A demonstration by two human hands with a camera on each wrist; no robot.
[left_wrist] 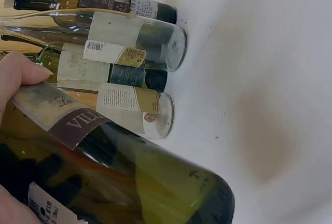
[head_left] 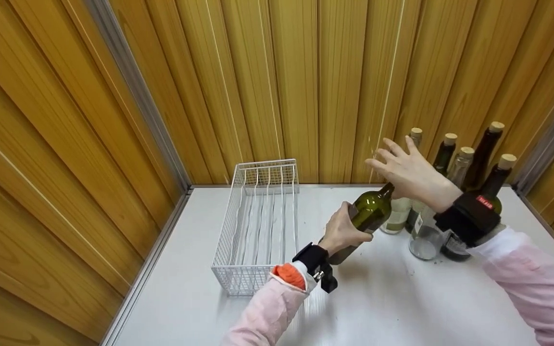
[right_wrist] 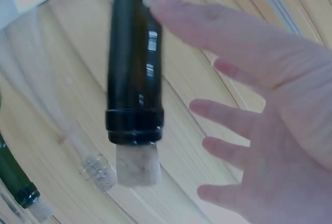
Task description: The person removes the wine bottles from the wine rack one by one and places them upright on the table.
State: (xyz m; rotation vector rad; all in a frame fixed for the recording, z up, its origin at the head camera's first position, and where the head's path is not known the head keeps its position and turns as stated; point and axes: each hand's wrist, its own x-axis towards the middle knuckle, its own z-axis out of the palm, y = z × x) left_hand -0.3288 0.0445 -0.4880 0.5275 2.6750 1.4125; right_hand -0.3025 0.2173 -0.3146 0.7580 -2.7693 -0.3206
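Note:
My left hand (head_left: 342,230) grips a green glass wine bottle (head_left: 372,207) around its body, tilted with the neck up to the right. In the left wrist view, the bottle (left_wrist: 166,172) shows a label and a barcode sticker, with fingers at its near end. My right hand (head_left: 409,170) is held by the neck with fingers spread. The right wrist view shows the dark neck (right_wrist: 135,63) ending in a pale cork (right_wrist: 137,166); the thumb of that hand (right_wrist: 295,94) lies at the upper neck while the other fingers stand apart from it.
Several corked bottles stand at the right, among them a clear one (head_left: 426,242) and a tall dark one (head_left: 480,161). A white wire basket (head_left: 243,278) with lengthwise wires sits left of the hands on the white table (head_left: 176,298). Wood-patterned panels (head_left: 296,86) rise behind.

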